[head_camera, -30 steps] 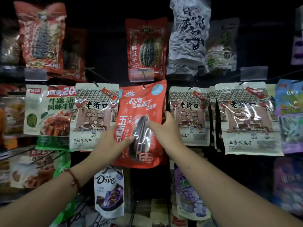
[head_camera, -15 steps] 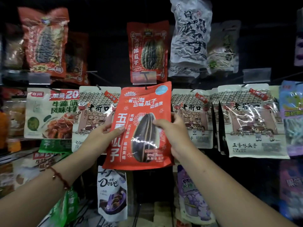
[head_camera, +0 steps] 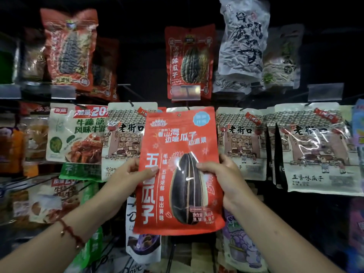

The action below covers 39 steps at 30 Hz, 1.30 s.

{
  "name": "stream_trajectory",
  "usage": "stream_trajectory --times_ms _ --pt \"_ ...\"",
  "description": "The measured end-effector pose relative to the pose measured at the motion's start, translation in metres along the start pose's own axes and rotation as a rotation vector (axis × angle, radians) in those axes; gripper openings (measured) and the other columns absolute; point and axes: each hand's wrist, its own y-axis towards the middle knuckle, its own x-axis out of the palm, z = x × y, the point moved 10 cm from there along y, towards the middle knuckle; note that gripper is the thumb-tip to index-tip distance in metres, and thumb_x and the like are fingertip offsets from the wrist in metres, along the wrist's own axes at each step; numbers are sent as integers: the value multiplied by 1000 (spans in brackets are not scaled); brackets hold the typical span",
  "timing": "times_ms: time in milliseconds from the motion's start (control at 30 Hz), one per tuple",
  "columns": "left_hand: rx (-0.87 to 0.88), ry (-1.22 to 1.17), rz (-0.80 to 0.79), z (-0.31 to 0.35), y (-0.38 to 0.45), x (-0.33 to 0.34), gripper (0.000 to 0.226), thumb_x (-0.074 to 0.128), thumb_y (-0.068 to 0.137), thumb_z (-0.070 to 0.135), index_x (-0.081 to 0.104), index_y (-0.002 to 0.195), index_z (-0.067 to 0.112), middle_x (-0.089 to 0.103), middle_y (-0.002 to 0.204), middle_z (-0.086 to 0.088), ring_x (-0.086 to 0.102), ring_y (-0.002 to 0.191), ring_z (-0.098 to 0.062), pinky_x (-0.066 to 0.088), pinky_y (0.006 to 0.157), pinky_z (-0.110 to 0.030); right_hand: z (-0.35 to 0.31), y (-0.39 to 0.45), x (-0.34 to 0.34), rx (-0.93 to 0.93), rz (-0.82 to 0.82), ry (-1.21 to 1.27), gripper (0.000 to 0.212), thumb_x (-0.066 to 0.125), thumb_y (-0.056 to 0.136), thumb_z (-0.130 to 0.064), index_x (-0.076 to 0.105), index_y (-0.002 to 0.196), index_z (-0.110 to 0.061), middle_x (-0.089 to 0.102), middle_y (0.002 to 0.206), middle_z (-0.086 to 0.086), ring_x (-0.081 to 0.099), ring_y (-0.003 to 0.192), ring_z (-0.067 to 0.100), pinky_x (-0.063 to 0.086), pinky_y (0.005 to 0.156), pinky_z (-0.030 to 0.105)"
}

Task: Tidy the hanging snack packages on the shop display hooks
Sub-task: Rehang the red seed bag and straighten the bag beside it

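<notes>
While rows of packs hang on the far rack [head_camera: 325, 93], a red seed bag [head_camera: 180, 170] sits centre, between two beige packs [head_camera: 123, 138], [head_camera: 241, 142]. Left hand [head_camera: 128, 178] pinches its left edge, right hand [head_camera: 222, 178] grips the right edge, thumbs on front. Red bracelet [head_camera: 69, 231] on left wrist.

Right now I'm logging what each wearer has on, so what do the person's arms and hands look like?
Both forearms are bare, with no sleeves in view. The left wrist carries a thin red cord bracelet with a small bead or charm. The left hand and right hand wear no gloves; no rings or watch show.
</notes>
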Motion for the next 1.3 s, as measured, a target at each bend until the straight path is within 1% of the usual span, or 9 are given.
stream_trajectory --times_ms 167,300,400,567,733,833,1033,1167,1300 --pt "-166 -170 -81 -52 -21 14 89 92 64 38 40 135 22 77 99 -15 75 88 -36 58 76 -46 42 -17 -8 88 -7 106 54 77 61 2 61 112 -7 76 90 18 72 69 32 58 64 38" --pt "-274 -240 -182 -73 -40 28 115 101 36 47 45 134 22 75 107 -18 74 94 -37 57 81 -49 58 -26 -13 114 -8 159 43 69 74 10 61 114 -6 76 89 18 72 67 31 59 60 35" --pt "-272 -203 -275 -73 -55 40 94 95 48 38 51 128 18 74 112 -16 73 100 -35 59 85 -46 61 -29 -12 110 5 139 42 67 77 10 60 116 -5 76 91 19 72 70 31 59 62 37" --pt "-232 -171 -160 -73 -60 33 59 85 74 27 56 124 14 76 104 -13 74 93 -33 57 86 -46 57 -32 -7 95 -13 55 41 74 80 -3 62 118 -14 77 98 14 74 83 33 59 72 41" --pt "-201 -154 -106 -74 -66 25 84 90 52 37 53 126 19 76 108 -11 74 96 -34 57 89 -52 40 -23 -2 46 -53 -93 36 74 86 -21 63 121 -19 78 102 4 75 91 24 58 84 40" --pt "-188 -144 -84 -73 -70 18 89 91 51 38 52 128 20 75 110 -11 73 98 -35 55 93 -56 31 -15 6 50 -74 -101 32 72 89 -28 64 119 -21 78 101 2 75 91 22 58 84 37" --pt "-203 -119 -82 -73 -80 12 77 88 63 27 51 130 19 75 111 -9 73 99 -31 57 90 -49 30 2 21 143 -19 53 29 76 86 -27 67 111 -15 78 94 9 76 84 25 61 78 40" --pt "-214 -112 -83 -73 -79 -3 69 87 72 39 55 128 17 75 111 -9 73 101 -30 55 93 -48 32 6 38 126 -33 99 29 77 85 -22 66 110 -11 78 87 10 76 73 23 61 64 34" --pt "-129 -185 103 -48 -61 -41 54 76 77 38 58 122 14 77 102 -11 75 91 -30 57 82 -44 39 9 70 123 -105 77 32 78 85 -22 65 111 -10 78 89 12 76 76 26 61 65 34"
